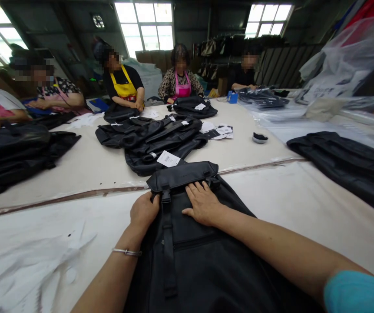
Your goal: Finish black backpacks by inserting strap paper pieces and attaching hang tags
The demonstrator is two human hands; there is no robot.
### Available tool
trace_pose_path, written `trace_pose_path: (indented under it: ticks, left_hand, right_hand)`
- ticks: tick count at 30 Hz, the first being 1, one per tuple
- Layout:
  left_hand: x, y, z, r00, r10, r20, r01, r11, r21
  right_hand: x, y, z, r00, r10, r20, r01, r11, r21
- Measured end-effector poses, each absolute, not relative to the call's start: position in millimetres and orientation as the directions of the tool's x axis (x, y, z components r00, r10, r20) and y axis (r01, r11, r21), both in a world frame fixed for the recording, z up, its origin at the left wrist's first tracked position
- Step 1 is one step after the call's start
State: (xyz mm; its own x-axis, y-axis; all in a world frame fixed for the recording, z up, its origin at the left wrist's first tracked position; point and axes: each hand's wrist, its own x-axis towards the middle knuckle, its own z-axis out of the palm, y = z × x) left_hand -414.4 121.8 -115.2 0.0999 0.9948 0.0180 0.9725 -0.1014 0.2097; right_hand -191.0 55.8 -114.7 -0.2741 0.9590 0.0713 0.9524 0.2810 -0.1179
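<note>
A black backpack (200, 261) lies in front of me on the pale table, its folded top flap (183, 174) pointing away. A strap with a buckle (166, 195) runs down its front, left of a zipped pocket. My left hand (144, 211) grips the backpack's left edge just below the flap, with the thumb on top and the fingers curled around the side. Flat on the upper front lies my right hand (203, 202), fingers stretched toward the flap and holding nothing. Just beyond the flap is a white paper tag (168, 159).
More black bags (154, 134) are heaped across the table, with another pile (20, 148) at left and one bag (346, 161) at right. Loose tags (219, 131), a small round dish (259, 138) and plastic scraps (37, 269) lie about. Several people sit along the far side.
</note>
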Motion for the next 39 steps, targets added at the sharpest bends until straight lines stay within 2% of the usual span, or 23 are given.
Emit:
trace_pose_path:
  ticks: [7, 14, 20, 24, 26, 31, 37, 39]
  left_hand:
    - [-409.3, 119.7, -113.5, 0.077, 0.997, 0.000, 0.978, -0.075, 0.194]
    - [-411.4, 117.7, -114.9, 0.079, 0.997, 0.011, 0.976, -0.079, 0.202]
    - [-412.9, 119.9, -119.2, 0.112, 0.993, 0.027, 0.979, -0.115, 0.166]
    - [-412.0, 120.0, -117.1, 0.094, 0.996, 0.003, 0.984, -0.093, 0.153]
    - [-411.7, 119.6, -116.1, 0.093, 0.996, 0.004, 0.984, -0.092, 0.153]
    - [-413.2, 117.9, -118.1, 0.094, 0.995, 0.016, 0.977, -0.096, 0.189]
    - [-419.7, 120.8, -123.6, 0.075, 0.997, 0.029, 0.955, -0.080, 0.284]
    - [-423.5, 125.5, -122.9, 0.072, 0.997, -0.013, 0.934, -0.063, 0.351]
  right_hand:
    - [-188.6, 61.5, -114.6, -0.262, 0.965, -0.005, 0.944, 0.255, -0.209]
    - [-201.6, 47.8, -97.2, -0.023, 0.999, 0.039, 0.990, 0.028, -0.142]
    - [-200.3, 55.7, -105.9, -0.045, 0.999, 0.000, 0.986, 0.045, -0.158]
    - [-196.1, 67.8, -108.5, -0.016, 0.997, -0.072, 0.983, 0.002, -0.186]
    - [-195.8, 66.7, -107.9, -0.023, 0.997, -0.079, 0.981, 0.007, -0.194]
    - [-197.4, 49.9, -116.7, -0.077, 0.997, 0.004, 0.984, 0.077, -0.161]
    - [-201.5, 39.2, -112.5, -0.117, 0.993, -0.028, 0.982, 0.111, -0.156]
    - [-207.3, 26.0, -97.3, -0.239, 0.971, 0.005, 0.954, 0.235, -0.185]
